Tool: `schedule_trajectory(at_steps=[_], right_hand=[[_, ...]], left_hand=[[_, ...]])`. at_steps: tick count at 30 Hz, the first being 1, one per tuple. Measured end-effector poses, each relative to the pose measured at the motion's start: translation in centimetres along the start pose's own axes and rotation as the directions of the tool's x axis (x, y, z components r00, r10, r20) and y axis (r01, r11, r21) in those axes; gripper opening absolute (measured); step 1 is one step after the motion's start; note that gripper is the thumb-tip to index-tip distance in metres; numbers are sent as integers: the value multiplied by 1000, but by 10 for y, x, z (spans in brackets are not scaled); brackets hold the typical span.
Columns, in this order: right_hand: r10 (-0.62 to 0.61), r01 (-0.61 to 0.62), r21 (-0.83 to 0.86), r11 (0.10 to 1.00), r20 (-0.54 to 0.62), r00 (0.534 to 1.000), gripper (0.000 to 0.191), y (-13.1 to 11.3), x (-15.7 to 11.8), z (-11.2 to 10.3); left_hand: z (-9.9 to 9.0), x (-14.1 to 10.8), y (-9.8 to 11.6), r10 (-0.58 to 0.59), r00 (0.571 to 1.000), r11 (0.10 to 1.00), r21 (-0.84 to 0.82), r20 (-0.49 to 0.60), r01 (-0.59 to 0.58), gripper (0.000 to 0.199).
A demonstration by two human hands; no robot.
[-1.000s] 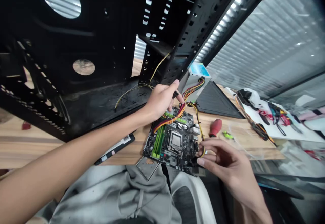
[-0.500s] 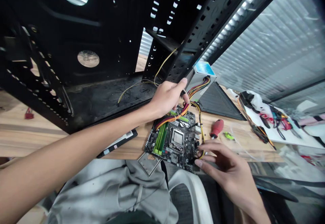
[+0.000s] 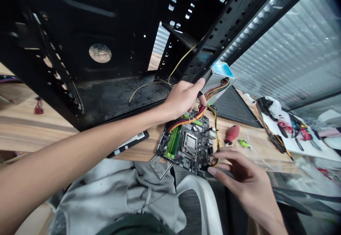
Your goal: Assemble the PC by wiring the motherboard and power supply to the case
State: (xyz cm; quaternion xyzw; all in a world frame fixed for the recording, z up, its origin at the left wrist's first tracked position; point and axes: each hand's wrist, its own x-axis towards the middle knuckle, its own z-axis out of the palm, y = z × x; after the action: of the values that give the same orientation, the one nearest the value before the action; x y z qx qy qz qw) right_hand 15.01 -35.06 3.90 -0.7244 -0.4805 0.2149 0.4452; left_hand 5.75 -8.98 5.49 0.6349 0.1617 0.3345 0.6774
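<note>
A motherboard (image 3: 200, 149) with green memory slots and a bare processor socket lies on the table and juts past its front edge. Over its far end, my left hand (image 3: 183, 98) is closed with curled fingers at a bundle of coloured power cables (image 3: 183, 121); a small black piece shows by the index finger, and the other fingertips are partly hidden. At the board's near right corner, my right hand (image 3: 245, 181) pinches the end of a yellow-and-black cable (image 3: 218, 139) between thumb and fingers. Its plug is mostly hidden.
A large black computer case (image 3: 122, 50) stands behind and left. The power supply (image 3: 221, 73) is behind the board. A red screwdriver (image 3: 231, 134) and a green item (image 3: 244, 143) lie right. A flat black drive (image 3: 129, 143) rests under my left forearm; a white chair arm (image 3: 204, 188) is below.
The whole view has shifted slightly, so the case, board and hands appear a little further right. Both hands keep nearly the same hold at the cables.
</note>
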Motion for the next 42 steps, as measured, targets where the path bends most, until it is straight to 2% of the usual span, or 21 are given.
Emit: schedule_trajectory(at_steps=[3, 8, 13, 17, 20, 23, 26, 28, 32, 36, 39, 42], right_hand=[[-6, 5, -50, 999, -12, 1000, 22, 1, -3, 2], [-49, 41, -234, 971, -25, 998, 17, -1, -10, 5], [-49, 49, -185, 982, 6, 999, 17, 1, -11, 2], [-46, 50, -151, 987, 30, 998, 17, 2, -10, 0], [-54, 56, -168, 984, 17, 998, 16, 1, -12, 3], [-76, 74, -222, 972, -3, 997, 14, -3, -15, 8], [-125, 114, -312, 943, -16, 992, 11, -6, -17, 11], [-138, 122, -336, 934, -22, 990, 9, -6, -18, 12], [-88, 71, -243, 967, -60, 994, 7, 0, -19, 12], [-125, 87, -223, 971, -164, 979, 9, 7, -23, 16], [-131, 93, -215, 972, -172, 976, 8, 9, -23, 17], [-55, 34, -128, 991, -160, 986, 11, 12, -20, 11]], left_hand=[[0, -2, 3, -14, 1000, 1000, -6, -3, 14, 66], [1, -1, 2, 0, 1000, 1000, 9, 0, 0, 66], [2, 1, -3, 35, 999, 998, 54, 5, -36, 68], [0, -1, -5, 75, 995, 986, 145, 71, -85, 68], [-1, -4, -6, 171, 980, 922, 334, 103, -196, 56], [0, -6, -9, 275, 949, 753, 580, 153, -312, 36], [2, -8, -13, 279, 940, 656, 677, 195, -335, 28], [2, -9, -14, 258, 945, 645, 692, 200, -323, 29], [2, -10, -12, 226, 950, 625, 717, 214, -310, 28], [2, -12, -9, 217, 949, 593, 741, 230, -316, 27], [2, -12, -9, 216, 948, 583, 748, 235, -318, 26], [1, -11, -12, 201, 951, 587, 749, 234, -308, 26]])
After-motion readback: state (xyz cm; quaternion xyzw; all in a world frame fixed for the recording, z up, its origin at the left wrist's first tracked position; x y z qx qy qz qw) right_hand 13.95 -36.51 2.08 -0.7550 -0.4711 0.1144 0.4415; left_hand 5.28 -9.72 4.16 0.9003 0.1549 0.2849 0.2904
